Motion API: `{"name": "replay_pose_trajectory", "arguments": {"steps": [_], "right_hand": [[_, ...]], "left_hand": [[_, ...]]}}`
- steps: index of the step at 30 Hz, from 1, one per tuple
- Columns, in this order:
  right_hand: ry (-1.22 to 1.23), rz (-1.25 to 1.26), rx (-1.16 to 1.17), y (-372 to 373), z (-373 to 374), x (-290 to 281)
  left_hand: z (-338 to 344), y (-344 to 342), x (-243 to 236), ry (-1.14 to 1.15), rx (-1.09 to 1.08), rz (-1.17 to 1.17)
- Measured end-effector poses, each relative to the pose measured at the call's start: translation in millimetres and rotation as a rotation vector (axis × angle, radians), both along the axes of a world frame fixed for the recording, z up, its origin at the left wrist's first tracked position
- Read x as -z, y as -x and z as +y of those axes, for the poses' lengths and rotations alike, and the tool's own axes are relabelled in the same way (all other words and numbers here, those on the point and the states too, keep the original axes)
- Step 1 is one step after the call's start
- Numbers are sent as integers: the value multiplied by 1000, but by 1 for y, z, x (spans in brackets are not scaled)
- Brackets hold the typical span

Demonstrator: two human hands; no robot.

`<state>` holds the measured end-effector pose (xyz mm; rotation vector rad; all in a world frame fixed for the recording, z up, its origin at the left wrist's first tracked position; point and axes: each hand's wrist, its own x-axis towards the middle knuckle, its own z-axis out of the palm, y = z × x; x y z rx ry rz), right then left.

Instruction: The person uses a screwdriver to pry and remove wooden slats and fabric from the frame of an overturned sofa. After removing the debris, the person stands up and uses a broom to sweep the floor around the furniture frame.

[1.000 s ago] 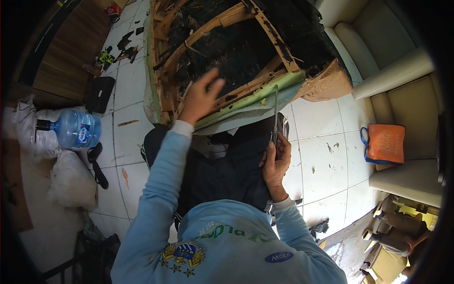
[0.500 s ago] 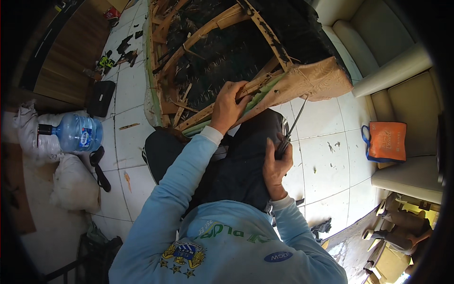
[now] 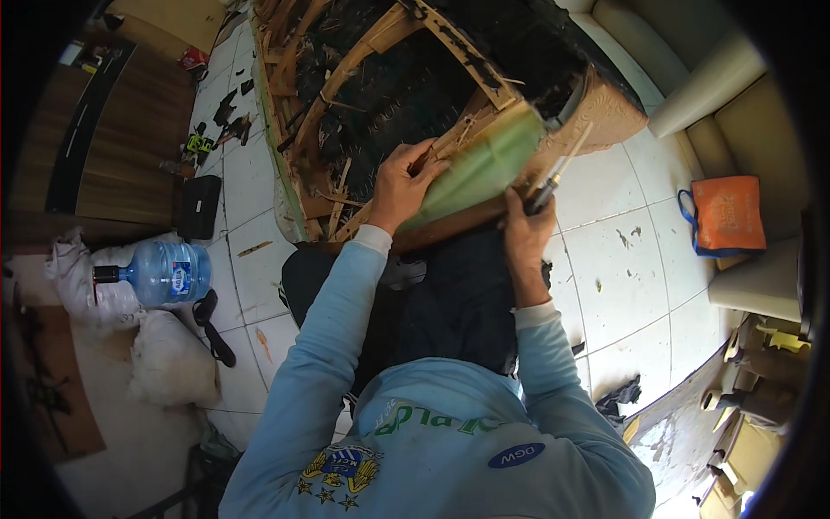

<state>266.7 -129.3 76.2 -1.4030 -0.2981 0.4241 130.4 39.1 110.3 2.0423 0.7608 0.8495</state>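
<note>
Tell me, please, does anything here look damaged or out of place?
Yes. The wooden frame looks damaged: splintered pieces stick out, and the patterned brown covering hangs partly off it near the right hand. Black scraps also lie scattered on the floor tiles left of it, like litter.

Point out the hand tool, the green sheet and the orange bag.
Hand tool [image 3: 542, 197]: head view, on its dark handle.
Green sheet [image 3: 486, 163]: head view, middle of its visible face.
Orange bag [image 3: 729, 214]: head view, on its front panel.

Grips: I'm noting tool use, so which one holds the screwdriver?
The right grip: the screwdriver slants away from it, up and rightward. The left grip, at the near edge of the frame, shows no tool.
</note>
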Motion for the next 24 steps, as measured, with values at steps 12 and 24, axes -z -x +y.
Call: {"name": "replay_pose_trajectory", "arguments": {"steps": [12, 24], "right_hand": [[-39, 139, -75, -20, -14, 30], [-90, 176, -123, -26, -22, 32]], "left_hand": [[17, 4, -9, -144, 131, 178], [-50, -50, -37, -629, -204, 251]]}}
